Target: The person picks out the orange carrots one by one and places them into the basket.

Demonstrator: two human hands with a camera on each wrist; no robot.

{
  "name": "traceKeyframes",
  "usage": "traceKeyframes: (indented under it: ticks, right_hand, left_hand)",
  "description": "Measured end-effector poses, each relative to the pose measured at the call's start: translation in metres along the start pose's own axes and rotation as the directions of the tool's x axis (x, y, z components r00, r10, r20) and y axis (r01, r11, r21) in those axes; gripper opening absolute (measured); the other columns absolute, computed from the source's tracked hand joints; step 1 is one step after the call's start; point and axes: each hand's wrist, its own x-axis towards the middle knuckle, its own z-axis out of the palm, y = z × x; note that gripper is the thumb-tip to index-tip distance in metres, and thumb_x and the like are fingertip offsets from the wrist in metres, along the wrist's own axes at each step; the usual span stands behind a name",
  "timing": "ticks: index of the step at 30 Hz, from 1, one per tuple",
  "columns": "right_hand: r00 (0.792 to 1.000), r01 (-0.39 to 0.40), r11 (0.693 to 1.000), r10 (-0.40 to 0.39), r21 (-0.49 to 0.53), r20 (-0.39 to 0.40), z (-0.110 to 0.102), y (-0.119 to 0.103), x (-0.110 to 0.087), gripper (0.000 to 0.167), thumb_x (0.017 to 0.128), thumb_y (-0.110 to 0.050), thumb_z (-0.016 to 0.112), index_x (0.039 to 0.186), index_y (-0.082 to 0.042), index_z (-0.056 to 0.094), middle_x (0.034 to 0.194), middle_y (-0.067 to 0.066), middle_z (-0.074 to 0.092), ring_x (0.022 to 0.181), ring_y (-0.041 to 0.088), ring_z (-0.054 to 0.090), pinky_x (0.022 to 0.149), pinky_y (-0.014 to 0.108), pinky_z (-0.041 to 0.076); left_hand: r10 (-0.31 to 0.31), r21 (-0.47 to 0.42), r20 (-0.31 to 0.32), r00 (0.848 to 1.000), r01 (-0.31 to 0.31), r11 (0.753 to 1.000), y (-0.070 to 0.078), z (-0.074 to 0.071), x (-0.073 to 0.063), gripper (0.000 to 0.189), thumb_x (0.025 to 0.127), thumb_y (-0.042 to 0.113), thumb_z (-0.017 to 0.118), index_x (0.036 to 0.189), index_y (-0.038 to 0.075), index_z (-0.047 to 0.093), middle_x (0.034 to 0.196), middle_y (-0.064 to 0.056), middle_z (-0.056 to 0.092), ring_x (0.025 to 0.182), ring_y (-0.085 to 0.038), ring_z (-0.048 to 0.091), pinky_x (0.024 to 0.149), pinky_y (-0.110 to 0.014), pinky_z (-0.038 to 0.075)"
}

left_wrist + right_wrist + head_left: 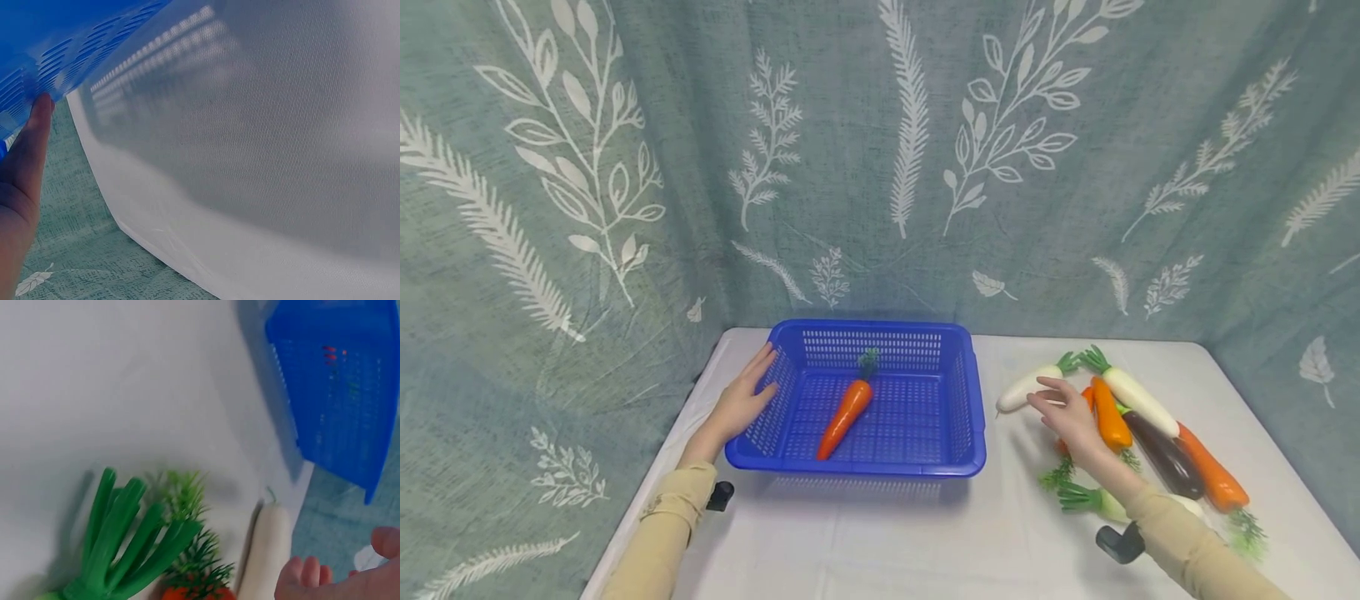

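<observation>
- I see one tapered orange carrot (847,415) inside the blue perforated plastic basket (857,467).
- Multicoloured vegetables (1163,454) still lie outside, on the white tabletop (850,542).
- Left hand (741,408) touches the basket, fingers straight; right hand's (1072,421) loose fingers grasp nothing.

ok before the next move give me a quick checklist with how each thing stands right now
1. Blue basket upright on the white table: ok.
2. Left hand at the basket: ok, touching its left side.
3. Room in the basket: ok, one carrot lies inside.
4. Right hand free: ok, holding nothing.
5. Right hand touching the white radish nearest the basket: cannot tell.
6. Eggplant lying clear of other vegetables: not ok, crowded in among them.
</observation>
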Motion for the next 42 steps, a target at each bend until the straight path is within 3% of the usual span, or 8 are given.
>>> traceKeyframes:
  ticks: [2,4,8,11,20,30,42]
  right_hand:
    - [1.0,0.004,1.0,-0.004,-0.023,-0.024,-0.003,0.004,0.001,0.055,0.096,-0.026,0.055,0.142,0.0,0.038,0.133,0.029,0.049,0.119,0.038,0.052,0.097,0.04,0.05]
    - [0.999,0.008,0.999,-0.01,-0.034,-0.049,-0.006,0.007,0.002,0.054,0.095,-0.025,0.055,0.141,0.0,0.039,0.133,0.029,0.049,0.119,0.038,0.051,0.091,0.031,0.051]
    - [0.995,-0.005,1.0,0.002,-0.022,-0.102,-0.009,0.013,0.004,0.053,0.095,-0.02,0.054,0.141,0.002,0.038,0.137,0.029,0.043,0.125,0.04,0.045,0.095,0.036,0.048]
    - [0.989,-0.034,0.999,0.036,0.013,-0.141,-0.01,0.017,0.006,0.054,0.095,-0.016,0.053,0.142,0.003,0.034,0.141,0.03,0.037,0.13,0.042,0.039,0.106,0.05,0.039]
    - [0.96,-0.094,0.993,0.11,0.075,-0.256,-0.012,0.024,0.004,0.055,0.092,-0.011,0.052,0.143,0.002,0.034,0.143,0.03,0.034,0.133,0.042,0.034,0.109,0.052,0.034]
    - [0.949,-0.137,0.989,0.145,0.046,-0.28,-0.012,0.034,0.003,0.057,0.092,-0.012,0.053,0.144,0.002,0.033,0.146,0.03,0.032,0.134,0.043,0.033,0.108,0.052,0.036]
    - [0.935,-0.135,0.991,0.133,0.015,-0.328,-0.005,0.044,0.006,0.053,0.089,-0.007,0.053,0.139,0.006,0.038,0.14,0.032,0.038,0.126,0.043,0.039,0.107,0.053,0.038]
  left_hand:
    - [0.001,0.0,0.002,1.0,-0.001,1.0,0.001,0.0,0.001,0.057,0.096,0.008,0.046,0.147,-0.005,0.024,0.158,-0.019,0.014,0.143,-0.044,0.016,0.114,-0.059,0.019]
    - [-0.002,-0.001,0.003,1.0,0.002,1.0,0.001,0.0,0.001,0.057,0.096,0.008,0.046,0.147,-0.005,0.025,0.158,-0.019,0.014,0.143,-0.043,0.017,0.114,-0.059,0.019]
    - [-0.002,0.004,0.002,1.0,0.002,1.0,0.002,-0.001,0.002,0.057,0.095,0.007,0.047,0.147,-0.005,0.025,0.158,-0.019,0.015,0.142,-0.044,0.017,0.114,-0.059,0.019]
    - [0.004,0.009,0.0,1.0,-0.004,1.0,0.001,-0.001,0.002,0.057,0.095,0.007,0.047,0.147,-0.006,0.025,0.158,-0.02,0.015,0.142,-0.044,0.018,0.114,-0.059,0.019]
    - [0.004,0.006,0.006,1.0,-0.004,1.0,0.002,0.0,0.0,0.057,0.096,0.008,0.046,0.147,-0.005,0.025,0.158,-0.019,0.014,0.143,-0.044,0.017,0.113,-0.06,0.02]
    - [0.004,0.001,0.0,1.0,-0.004,1.0,0.004,0.0,0.0,0.057,0.096,0.008,0.046,0.147,-0.005,0.025,0.158,-0.019,0.014,0.143,-0.043,0.017,0.114,-0.059,0.02]
    - [0.011,0.006,-0.013,1.0,-0.011,1.0,0.005,-0.001,-0.002,0.057,0.096,0.009,0.046,0.146,-0.006,0.026,0.157,-0.02,0.015,0.142,-0.044,0.018,0.113,-0.06,0.02]
